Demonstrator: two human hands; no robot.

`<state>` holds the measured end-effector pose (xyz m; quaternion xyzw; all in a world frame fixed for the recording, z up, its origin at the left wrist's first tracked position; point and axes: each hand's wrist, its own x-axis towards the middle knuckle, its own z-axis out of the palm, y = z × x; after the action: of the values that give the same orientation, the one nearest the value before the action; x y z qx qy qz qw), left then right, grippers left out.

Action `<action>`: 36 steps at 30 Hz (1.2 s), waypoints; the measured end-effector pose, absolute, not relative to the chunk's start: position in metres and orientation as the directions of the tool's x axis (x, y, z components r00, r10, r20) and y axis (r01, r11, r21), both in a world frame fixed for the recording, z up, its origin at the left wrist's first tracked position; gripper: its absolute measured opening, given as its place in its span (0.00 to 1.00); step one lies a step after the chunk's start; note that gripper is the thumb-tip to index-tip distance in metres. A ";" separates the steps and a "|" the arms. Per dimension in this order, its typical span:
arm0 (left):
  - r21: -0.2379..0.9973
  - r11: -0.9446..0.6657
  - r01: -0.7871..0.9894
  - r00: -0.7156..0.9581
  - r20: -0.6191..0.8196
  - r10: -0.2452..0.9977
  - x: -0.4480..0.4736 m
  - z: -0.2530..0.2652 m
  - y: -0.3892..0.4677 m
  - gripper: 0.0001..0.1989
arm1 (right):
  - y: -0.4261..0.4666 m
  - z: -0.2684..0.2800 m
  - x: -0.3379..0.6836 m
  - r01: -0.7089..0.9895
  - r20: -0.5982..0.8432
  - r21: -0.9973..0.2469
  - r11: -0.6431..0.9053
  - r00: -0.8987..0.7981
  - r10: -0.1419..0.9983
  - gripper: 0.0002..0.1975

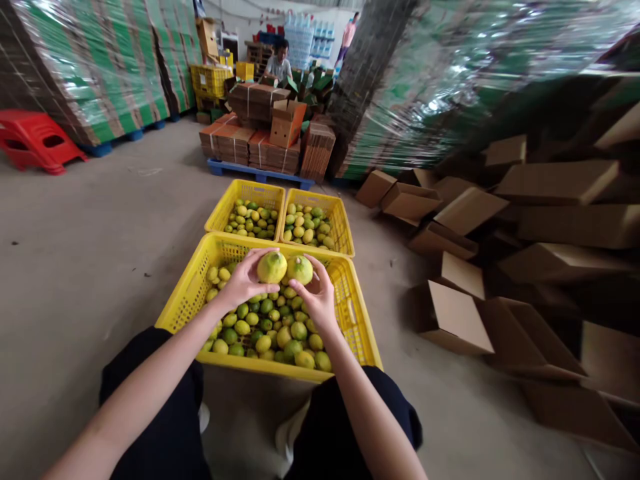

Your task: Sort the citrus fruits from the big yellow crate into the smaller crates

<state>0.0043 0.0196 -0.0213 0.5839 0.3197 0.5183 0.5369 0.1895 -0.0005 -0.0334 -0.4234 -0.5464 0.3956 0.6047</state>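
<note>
Both hands are raised over a yellow plastic crate [367,333] that holds many green and yellow lemons [263,343]. My left hand [247,277] grips a yellow-green lemon [272,267] between thumb and fingers. In my right hand [318,293] is another lemon [300,269], greenish yellow with its stem end facing up. The two lemons are side by side, almost touching. Part of the fruit in the crate is hidden behind my hands and forearms.
Beyond the near crate stand two smaller yellow crates [210,217] of lemons. Cardboard boxes [457,317] lie heaped on the right. Bundled flat cartons [235,143] rest on a blue pallet [260,175], with a person [279,65] behind. A red stool [40,137] is at left.
</note>
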 end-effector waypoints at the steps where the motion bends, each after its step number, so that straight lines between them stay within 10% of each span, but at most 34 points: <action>1: 0.962 -0.202 -0.182 0.274 0.247 0.929 0.005 -0.021 0.021 0.37 | -0.001 -0.032 0.191 -0.039 0.302 -0.951 0.306 0.090 0.949 0.30; 15: 0.771 0.347 -0.534 0.437 -0.100 0.894 0.000 -0.011 0.017 0.30 | -0.003 -0.025 0.197 -0.462 -0.005 -0.886 0.039 0.094 0.996 0.17; 29: 0.514 0.597 -0.616 0.367 -0.483 0.795 0.036 -0.021 0.016 0.06 | -0.004 -0.031 0.184 -0.597 -0.181 -0.768 -0.231 -0.144 0.973 0.16; 36: 0.359 0.574 -0.736 0.382 -0.480 0.790 0.029 -0.014 0.015 0.17 | 0.000 -0.030 0.192 -0.717 -0.303 -0.599 -0.357 -0.209 0.930 0.16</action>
<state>0.0291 0.0153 -0.0140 0.0429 0.3126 0.4597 0.8301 0.1922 -0.0001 -0.0304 -0.3187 -0.1672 0.7594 0.5420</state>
